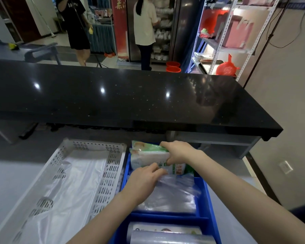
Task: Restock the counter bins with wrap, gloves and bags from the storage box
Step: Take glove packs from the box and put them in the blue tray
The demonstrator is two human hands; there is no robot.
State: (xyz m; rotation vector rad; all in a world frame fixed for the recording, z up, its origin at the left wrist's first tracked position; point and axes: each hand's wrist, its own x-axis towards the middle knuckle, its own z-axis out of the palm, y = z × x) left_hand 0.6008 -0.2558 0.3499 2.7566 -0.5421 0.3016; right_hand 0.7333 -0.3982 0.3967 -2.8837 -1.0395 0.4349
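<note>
A blue divided bin (205, 196) sits on the grey counter in front of me. At its far end my right hand (179, 152) grips a stack of green-and-white packs (146, 155). My left hand (143, 182) rests on the packs' near edge and on clear plastic bags (174, 196) lying in the middle compartment. Rolls of wrap (165, 234) lie in the nearest compartment. Left of the blue bin stands a white perforated basket (111, 166) holding white plastic bags (69, 187).
A raised black stone countertop (130, 95) runs across just beyond the bins. Two people stand beyond it near a refrigerator. A metal shelf rack (224, 41) with red and pink bags stands at the right. Grey counter surface (7, 176) lies left of the basket.
</note>
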